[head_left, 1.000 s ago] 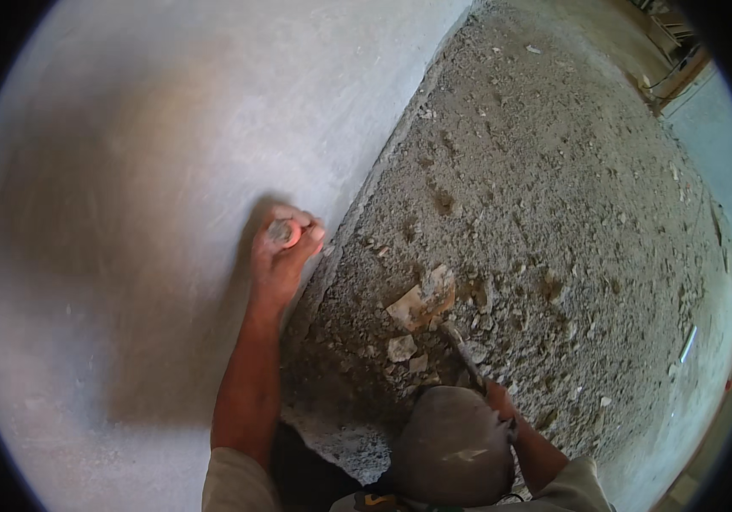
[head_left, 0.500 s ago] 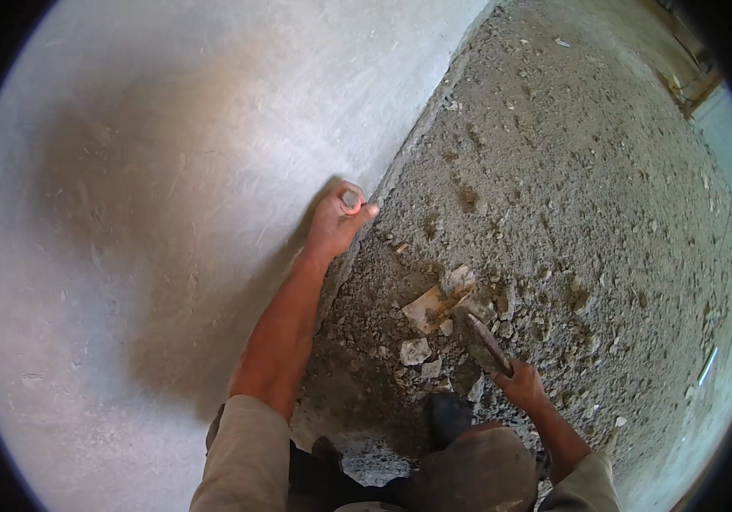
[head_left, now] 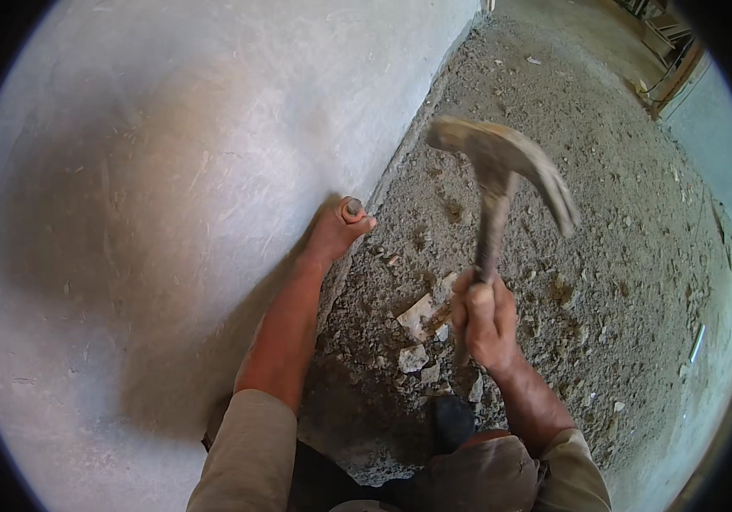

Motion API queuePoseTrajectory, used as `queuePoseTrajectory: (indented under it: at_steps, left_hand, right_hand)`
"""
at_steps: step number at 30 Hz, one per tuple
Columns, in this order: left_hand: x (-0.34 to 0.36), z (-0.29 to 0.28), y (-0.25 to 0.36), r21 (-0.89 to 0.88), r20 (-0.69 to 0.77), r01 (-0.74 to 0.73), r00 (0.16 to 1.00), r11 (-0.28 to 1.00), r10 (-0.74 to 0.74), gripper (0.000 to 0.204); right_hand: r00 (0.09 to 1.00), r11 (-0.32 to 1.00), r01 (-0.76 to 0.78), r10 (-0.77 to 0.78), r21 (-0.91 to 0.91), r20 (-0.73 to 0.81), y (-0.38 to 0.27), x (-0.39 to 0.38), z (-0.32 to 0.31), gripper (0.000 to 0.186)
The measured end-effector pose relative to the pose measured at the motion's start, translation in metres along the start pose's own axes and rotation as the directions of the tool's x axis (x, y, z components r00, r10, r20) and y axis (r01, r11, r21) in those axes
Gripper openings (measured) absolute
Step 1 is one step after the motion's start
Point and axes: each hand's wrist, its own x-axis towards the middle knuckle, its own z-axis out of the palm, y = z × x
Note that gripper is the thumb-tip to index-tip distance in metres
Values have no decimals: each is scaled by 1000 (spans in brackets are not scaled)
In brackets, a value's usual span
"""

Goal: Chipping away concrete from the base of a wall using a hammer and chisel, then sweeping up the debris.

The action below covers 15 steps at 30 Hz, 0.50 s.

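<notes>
My left hand (head_left: 338, 230) is closed around a chisel (head_left: 352, 207) at the foot of the pale wall. Only the chisel's round, blunt end shows above the fist; its tip is hidden. Raised over the rubble, my right hand (head_left: 485, 322) grips the handle of a worn claw hammer (head_left: 494, 158). The hammer head hangs to the right of the chisel and higher in the picture, apart from it. Its striking face points left, and its curved claw points right.
Grey plastered wall (head_left: 170, 256) fills the left side. Rough broken rubble (head_left: 622, 239) covers the floor along it. Flat pale chunks (head_left: 415, 358) lie between my arms, near my dark shoe (head_left: 451, 422). A thin white stick (head_left: 697, 343) lies at the far right.
My right hand has swung the hammer up from low by the rubble to above it. My left hand stays at the wall's foot with the chisel. The view has shifted slightly.
</notes>
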Motion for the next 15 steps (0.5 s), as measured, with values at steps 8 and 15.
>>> queuePoseTrajectory:
  at_steps: [8, 15]
  left_hand:
    - [15, 2, -31, -122, 23, -118, 992, 985, 122, 18]
    - [3, -5, 3, 55, 95, -110, 990, 992, 104, 17]
  right_hand:
    - [897, 770, -280, 422, -573, 128, 20, 12, 12, 49]
    - [893, 864, 445, -407, 236, -194, -113, 51, -26, 52]
